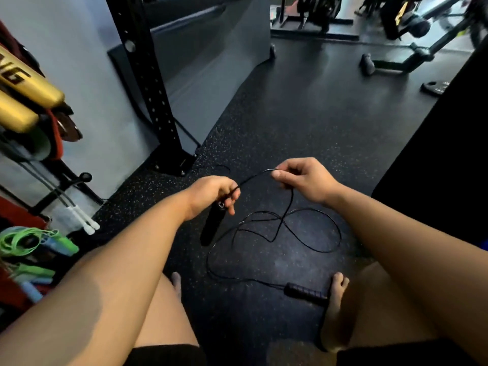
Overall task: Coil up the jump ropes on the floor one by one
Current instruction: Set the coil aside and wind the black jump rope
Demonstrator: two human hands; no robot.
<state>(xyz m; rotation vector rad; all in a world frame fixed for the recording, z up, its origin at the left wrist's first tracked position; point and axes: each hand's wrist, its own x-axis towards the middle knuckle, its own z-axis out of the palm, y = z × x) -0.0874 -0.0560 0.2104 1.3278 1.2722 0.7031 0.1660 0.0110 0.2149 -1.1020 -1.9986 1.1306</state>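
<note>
The black jump rope (287,228) is being pinched taut between the closed left hand (211,196) and right hand (303,179), one handle (212,225) hanging downward, the other handle (306,294) lying crosswise on the floor (303,114).

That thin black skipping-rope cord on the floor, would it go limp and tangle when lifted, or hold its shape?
Probably limp: the black cord sags straight down from the right hand and lies in loose, crossing loops, so it may snag. It looks thin and light; the handle on the floor would likely drag behind. The short stretch to the left hand arches slightly, hinting at some springiness.
</note>
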